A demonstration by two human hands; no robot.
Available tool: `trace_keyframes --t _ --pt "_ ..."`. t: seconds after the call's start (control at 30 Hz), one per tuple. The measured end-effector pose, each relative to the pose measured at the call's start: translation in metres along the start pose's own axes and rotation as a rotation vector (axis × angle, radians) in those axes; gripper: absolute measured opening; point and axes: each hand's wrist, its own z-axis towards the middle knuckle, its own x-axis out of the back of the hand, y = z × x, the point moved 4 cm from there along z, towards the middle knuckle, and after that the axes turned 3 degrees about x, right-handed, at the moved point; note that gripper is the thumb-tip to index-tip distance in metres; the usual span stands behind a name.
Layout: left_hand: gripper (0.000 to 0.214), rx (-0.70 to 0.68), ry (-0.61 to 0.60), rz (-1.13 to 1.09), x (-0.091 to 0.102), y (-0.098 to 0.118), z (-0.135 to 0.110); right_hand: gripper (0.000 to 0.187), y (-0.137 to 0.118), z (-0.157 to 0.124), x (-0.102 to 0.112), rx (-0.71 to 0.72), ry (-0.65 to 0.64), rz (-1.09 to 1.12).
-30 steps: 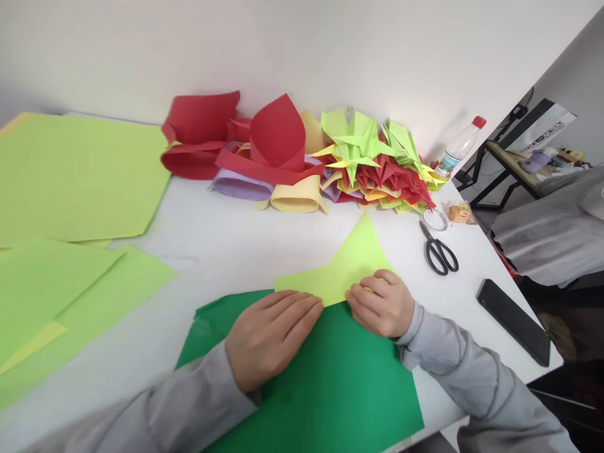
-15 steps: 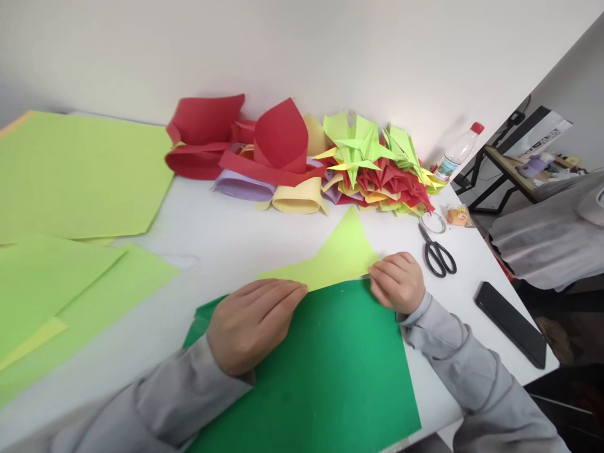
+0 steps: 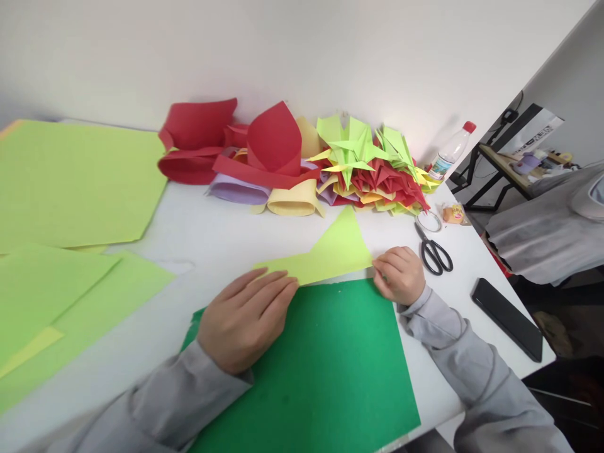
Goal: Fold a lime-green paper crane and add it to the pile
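Observation:
A folded lime-green paper (image 3: pixel 330 255) with a pointed peak lies on the white table (image 3: pixel 217 233), its lower edge over a dark green sheet (image 3: pixel 325 365). My left hand (image 3: pixel 243 318) lies flat with fingers stretched out, pressing the fold's left end. My right hand (image 3: pixel 400 274) has its fingers curled and pressed on the fold's right corner. Both arms wear grey sleeves.
Large lime-green sheets (image 3: pixel 70 182) cover the table's left side. A heap of red, yellow, lilac and green folded papers (image 3: pixel 306 163) sits along the wall. Black scissors (image 3: pixel 434 251), a tape ring (image 3: pixel 428 220), a black phone (image 3: pixel 507 318) and a plastic bottle (image 3: pixel 450 151) lie at the right.
My right hand has slid rightward along the fold's lower edge to its corner. My left hand has shifted slightly left. The lime paper now lies a little further up the table.

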Motion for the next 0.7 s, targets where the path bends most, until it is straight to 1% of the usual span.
trace_keyframes --t 0.1,0.17,0.23,0.33,0.4,0.53,0.7 --pt "0.021 0.010 -0.048 0.104 0.000 0.005 0.002 0.006 -0.020 0.005 0.000 0.106 -0.028 0.018" --pt "0.020 -0.010 -0.075 0.048 -0.003 0.011 0.002 0.009 -0.037 0.009 0.001 0.168 -0.028 0.024" --pt "0.019 -0.038 -0.068 -0.058 -0.005 0.019 0.000 0.011 -0.054 0.013 0.001 0.238 -0.025 0.050" --pt "0.020 -0.070 -0.058 -0.153 -0.008 0.027 -0.004 0.011 -0.070 0.017 0.001 0.290 -0.021 0.082" --pt "0.020 -0.077 -0.067 -0.180 -0.010 0.029 -0.006 0.011 -0.074 0.018 0.000 0.298 -0.030 0.099" --pt "0.021 -0.092 -0.075 -0.210 -0.012 0.030 -0.005 0.010 -0.074 0.019 -0.003 0.286 -0.072 0.097" --pt "0.022 -0.115 -0.067 -0.247 -0.012 0.035 -0.002 0.019 -0.077 0.021 -0.005 0.288 -0.072 0.093"
